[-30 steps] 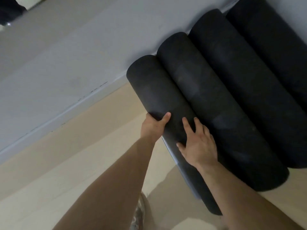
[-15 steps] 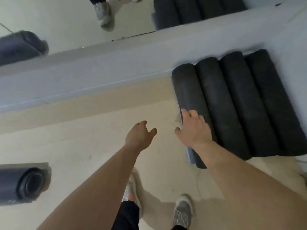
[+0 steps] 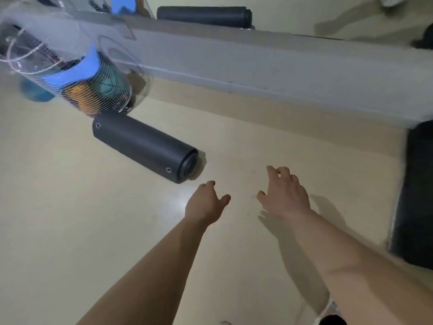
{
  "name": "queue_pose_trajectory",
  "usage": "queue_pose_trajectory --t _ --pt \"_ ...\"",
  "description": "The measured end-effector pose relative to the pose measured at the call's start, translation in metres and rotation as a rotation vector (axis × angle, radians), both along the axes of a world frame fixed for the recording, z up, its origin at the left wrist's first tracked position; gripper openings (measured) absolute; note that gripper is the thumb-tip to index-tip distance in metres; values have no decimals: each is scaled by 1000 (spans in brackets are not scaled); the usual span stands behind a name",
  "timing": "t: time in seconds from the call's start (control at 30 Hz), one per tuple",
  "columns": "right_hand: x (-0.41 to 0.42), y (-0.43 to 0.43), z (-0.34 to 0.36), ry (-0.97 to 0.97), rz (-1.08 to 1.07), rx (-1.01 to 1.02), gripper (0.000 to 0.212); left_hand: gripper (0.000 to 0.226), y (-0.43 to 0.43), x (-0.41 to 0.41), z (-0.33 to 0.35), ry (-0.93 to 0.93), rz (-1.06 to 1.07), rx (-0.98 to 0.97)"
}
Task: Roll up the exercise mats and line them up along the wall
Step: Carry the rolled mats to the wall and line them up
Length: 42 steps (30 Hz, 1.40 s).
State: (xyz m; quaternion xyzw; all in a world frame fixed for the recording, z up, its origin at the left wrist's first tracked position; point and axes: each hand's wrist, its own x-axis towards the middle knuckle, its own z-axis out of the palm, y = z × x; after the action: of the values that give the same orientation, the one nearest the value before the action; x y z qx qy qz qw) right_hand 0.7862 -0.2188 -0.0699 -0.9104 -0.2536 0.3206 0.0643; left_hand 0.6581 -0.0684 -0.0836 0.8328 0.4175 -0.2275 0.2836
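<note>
Our right hand (image 3: 284, 195) has let go of the mat row (image 3: 417, 195) at the wall and now hangs empty over the floor (image 3: 93, 231), fingers spread, beside our empty left hand (image 3: 206, 204). The row has slid to the right edge; a lone rolled mat (image 3: 143, 148) now lies ahead.

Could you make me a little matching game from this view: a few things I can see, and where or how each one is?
Things:
1. rolled mat
2. mesh bin
3. left hand
4. stacked mats

States:
A. at the right edge, against the wall
B. open, empty, above the floor
C. lying alone on the floor, away from the wall
D. holds coloured balls

Pairs: 1-C, 2-D, 3-B, 4-A
</note>
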Motion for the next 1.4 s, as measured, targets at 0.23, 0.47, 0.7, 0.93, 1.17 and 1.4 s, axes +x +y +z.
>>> queue_pose_trajectory --t 0.23,0.47,0.7,0.93,1.17,1.4 --pt "-132 154 -20 114 90 13 70 63 144 -154 -11 93 120 17" --pt "-170 282 -89 215 27 -46 70 66 276 -175 -71 117 65 -46" --pt "-158 419 -176 143 -11 -71 68 67 447 -182 -161 133 57 14" --pt "-155 522 -245 56 -48 -78 73 73 584 -162 -241 68 -88 114" --pt "-144 621 -318 -152 -50 -136 131 80 717 -128 -305 -115 -365 343" --pt "-140 645 -370 -279 -34 -200 157 109 818 -95 -358 -210 293 235"
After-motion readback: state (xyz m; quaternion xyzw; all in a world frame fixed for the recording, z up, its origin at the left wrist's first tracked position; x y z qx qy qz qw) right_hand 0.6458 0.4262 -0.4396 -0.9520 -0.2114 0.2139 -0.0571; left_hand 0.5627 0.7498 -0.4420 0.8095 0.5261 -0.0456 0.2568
